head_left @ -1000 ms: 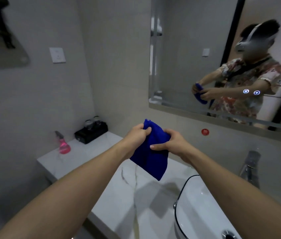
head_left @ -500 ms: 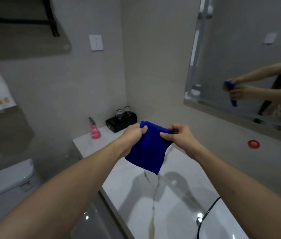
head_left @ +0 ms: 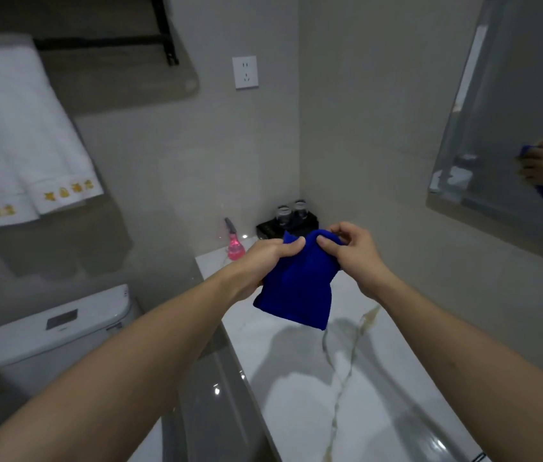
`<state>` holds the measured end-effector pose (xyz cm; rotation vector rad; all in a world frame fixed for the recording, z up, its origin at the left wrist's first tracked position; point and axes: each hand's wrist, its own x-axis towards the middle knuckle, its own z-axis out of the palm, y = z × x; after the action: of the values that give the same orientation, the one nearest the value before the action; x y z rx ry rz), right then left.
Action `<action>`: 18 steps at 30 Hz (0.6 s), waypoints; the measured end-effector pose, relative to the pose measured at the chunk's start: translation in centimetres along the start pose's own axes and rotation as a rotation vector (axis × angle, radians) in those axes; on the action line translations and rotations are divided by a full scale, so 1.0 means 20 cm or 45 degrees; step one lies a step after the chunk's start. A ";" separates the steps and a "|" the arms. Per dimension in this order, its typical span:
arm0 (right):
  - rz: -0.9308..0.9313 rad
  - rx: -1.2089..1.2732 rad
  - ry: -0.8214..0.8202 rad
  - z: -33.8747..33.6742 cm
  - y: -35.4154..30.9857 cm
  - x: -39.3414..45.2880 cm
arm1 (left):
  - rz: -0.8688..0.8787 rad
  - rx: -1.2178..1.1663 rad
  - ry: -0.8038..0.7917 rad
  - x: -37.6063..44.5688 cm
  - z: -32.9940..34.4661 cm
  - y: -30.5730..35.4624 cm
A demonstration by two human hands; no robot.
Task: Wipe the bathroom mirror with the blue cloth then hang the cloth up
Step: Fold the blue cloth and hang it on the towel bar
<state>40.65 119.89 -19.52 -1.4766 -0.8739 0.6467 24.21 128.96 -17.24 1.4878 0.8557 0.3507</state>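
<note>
A folded blue cloth (head_left: 296, 288) hangs in the air over the left end of the marble counter (head_left: 296, 378). My left hand (head_left: 271, 258) grips its upper left edge and my right hand (head_left: 351, 251) pinches its upper right edge, thumbs almost meeting at the top. The mirror (head_left: 510, 105) is on the wall at the far right, showing a reflection of hands and cloth. A black towel rail (head_left: 103, 43) runs along the wall at upper left.
A white towel with gold trim (head_left: 16, 138) hangs from the rail. Below it stands a white toilet tank (head_left: 60, 328). A pink spray bottle (head_left: 235, 245) and a black tray with two glasses (head_left: 288, 221) sit in the counter's back corner. A wall socket (head_left: 246, 72) is above.
My view has swung left: the mirror slid to the right edge, and the towel, rail and toilet came into sight. Both hands keep holding the cloth, now bunched closer together.
</note>
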 end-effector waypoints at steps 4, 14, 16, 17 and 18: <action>0.058 -0.003 0.023 0.09 -0.02 0.07 | -0.031 0.028 0.001 0.05 -0.07 -0.02; 0.117 -0.151 -0.197 0.36 -0.05 0.05 | 0.015 -0.370 0.261 0.20 -0.26 0.03; 0.160 -0.085 -0.344 0.40 -0.07 0.05 | 0.011 -0.421 0.311 0.21 -0.31 0.04; 0.163 -0.074 -0.408 0.42 -0.08 0.05 | 0.007 -0.456 0.342 0.21 -0.34 0.04; 0.167 -0.077 -0.470 0.44 -0.08 0.06 | 0.007 -0.491 0.365 0.22 -0.37 0.04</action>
<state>33.88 125.71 -18.79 -1.5018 -1.0914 1.0204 22.35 137.34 -16.67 1.0957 0.9479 0.7044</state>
